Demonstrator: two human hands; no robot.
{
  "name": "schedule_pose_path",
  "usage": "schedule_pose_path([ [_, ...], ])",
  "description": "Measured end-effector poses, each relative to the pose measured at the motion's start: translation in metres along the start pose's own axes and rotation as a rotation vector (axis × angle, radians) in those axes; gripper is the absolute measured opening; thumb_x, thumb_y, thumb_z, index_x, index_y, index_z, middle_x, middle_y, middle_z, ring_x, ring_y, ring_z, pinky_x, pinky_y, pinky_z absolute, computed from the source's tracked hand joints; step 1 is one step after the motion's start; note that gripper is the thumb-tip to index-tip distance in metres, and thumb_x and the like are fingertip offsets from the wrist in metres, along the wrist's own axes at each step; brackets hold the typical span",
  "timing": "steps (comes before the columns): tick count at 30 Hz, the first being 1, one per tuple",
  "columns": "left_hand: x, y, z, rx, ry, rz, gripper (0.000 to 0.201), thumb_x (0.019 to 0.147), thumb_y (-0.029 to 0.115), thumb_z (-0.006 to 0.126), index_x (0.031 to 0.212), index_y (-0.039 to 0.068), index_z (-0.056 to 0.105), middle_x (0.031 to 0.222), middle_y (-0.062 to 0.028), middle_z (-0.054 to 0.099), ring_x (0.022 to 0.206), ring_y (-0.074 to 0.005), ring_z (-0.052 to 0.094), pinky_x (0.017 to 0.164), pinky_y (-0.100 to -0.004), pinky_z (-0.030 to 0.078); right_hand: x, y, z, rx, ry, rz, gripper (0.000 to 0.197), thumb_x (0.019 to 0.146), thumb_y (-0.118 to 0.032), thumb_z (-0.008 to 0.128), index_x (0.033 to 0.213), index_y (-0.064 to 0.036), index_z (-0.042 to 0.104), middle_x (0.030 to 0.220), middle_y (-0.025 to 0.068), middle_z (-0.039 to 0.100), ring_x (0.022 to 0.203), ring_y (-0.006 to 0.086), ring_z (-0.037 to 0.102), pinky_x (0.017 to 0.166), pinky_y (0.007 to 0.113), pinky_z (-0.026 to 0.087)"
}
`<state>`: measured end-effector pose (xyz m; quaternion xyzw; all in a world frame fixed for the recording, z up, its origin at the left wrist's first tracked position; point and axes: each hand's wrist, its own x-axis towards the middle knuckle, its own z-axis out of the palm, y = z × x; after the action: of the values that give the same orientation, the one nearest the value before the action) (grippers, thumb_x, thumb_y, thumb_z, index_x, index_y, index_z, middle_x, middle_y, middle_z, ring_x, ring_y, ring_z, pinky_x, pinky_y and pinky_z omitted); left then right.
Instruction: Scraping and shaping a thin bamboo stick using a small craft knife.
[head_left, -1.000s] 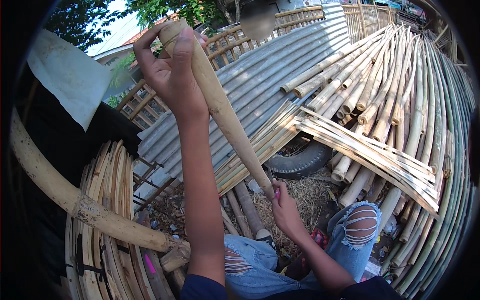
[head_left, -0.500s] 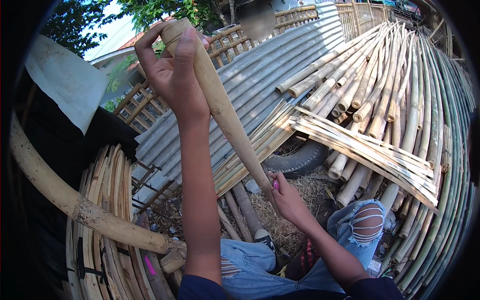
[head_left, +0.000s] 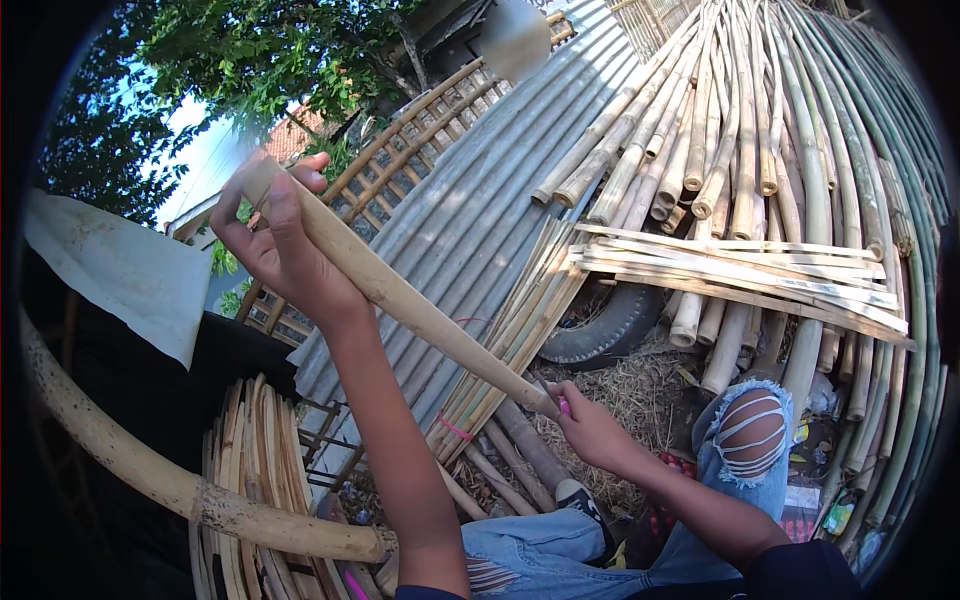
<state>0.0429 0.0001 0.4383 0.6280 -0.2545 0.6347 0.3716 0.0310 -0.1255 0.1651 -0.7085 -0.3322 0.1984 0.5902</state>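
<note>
Nearer to us than the black tyre point(head_left: 605, 335) and off to its left, a split bamboo length point(head_left: 410, 305) slants between our hands. Our left hand point(head_left: 288, 245) has thumb and fingers clamped on its upper end; at the lower end our right hand point(head_left: 597, 428) has fingers closed around a pink-handled knife point(head_left: 541, 380), though we cannot tell whether they also pinch the bamboo. We judge the work goes best with the upper end held firm, the blade angled shallow and kept off our jeans point(head_left: 540, 540). Bundled slats point(head_left: 510, 330) crowd the tyre's left, pale strips point(head_left: 750, 275) jut at its right; the straw point(head_left: 640, 400) on its near side seems to offer most elbow room.
</note>
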Motion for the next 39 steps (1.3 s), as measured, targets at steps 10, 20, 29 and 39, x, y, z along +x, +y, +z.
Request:
schedule_pose_path([
  [10, -0.002, -0.011, 0.016, 0.066, 0.077, -0.072, 0.031, 0.082, 0.012, 0.061, 0.107, 0.007, 0.043, 0.099, -0.0086, 0.051, 0.087, -0.015, 0.056, 0.082, -0.0282, 0.046, 0.004, -0.2, -0.074, 0.378, -0.032, -0.248, 0.035, 0.091, -0.013, 0.038, 0.124, -0.0023, 0.033, 0.097, 0.0273, 0.057, 0.093, 0.0406, 0.058, 0.08, 0.041, 0.042],
  [20, 0.0, -0.016, 0.014, 0.102, 0.02, -0.018, 0.03, 0.082, 0.014, 0.061, 0.105, 0.006, 0.044, 0.098, -0.0058, 0.049, 0.084, -0.0107, 0.05, 0.079, -0.0261, 0.043, -0.004, -0.122, -0.058, 0.231, 0.036, -0.191, 0.035, 0.09, -0.011, 0.038, 0.124, -0.0024, 0.033, 0.068, 0.022, 0.054, 0.064, 0.0368, 0.057, 0.064, 0.043, 0.042],
  [29, -0.002, -0.019, 0.031, 0.133, 0.011, 0.022, 0.038, 0.079, 0.02, 0.065, 0.104, 0.007, 0.04, 0.091, -0.0119, 0.056, 0.085, -0.0163, 0.059, 0.073, -0.0266, 0.05, -0.025, -0.065, -0.036, 0.28, 0.105, -0.075, 0.035, 0.09, -0.01, 0.039, 0.124, -0.0056, 0.034, 0.07, 0.0195, 0.053, 0.064, 0.0305, 0.054, 0.063, 0.041, 0.041],
  [39, 0.003, -0.012, 0.022, 0.173, -0.02, 0.064, 0.043, 0.079, 0.026, 0.065, 0.107, 0.005, 0.041, 0.096, -0.014, 0.055, 0.091, -0.0228, 0.061, 0.08, -0.0345, 0.053, -0.034, -0.051, -0.027, 0.267, 0.151, -0.031, 0.035, 0.089, -0.01, 0.039, 0.123, -0.0037, 0.034, 0.082, 0.0244, 0.056, 0.074, 0.0382, 0.06, 0.07, 0.04, 0.043],
])
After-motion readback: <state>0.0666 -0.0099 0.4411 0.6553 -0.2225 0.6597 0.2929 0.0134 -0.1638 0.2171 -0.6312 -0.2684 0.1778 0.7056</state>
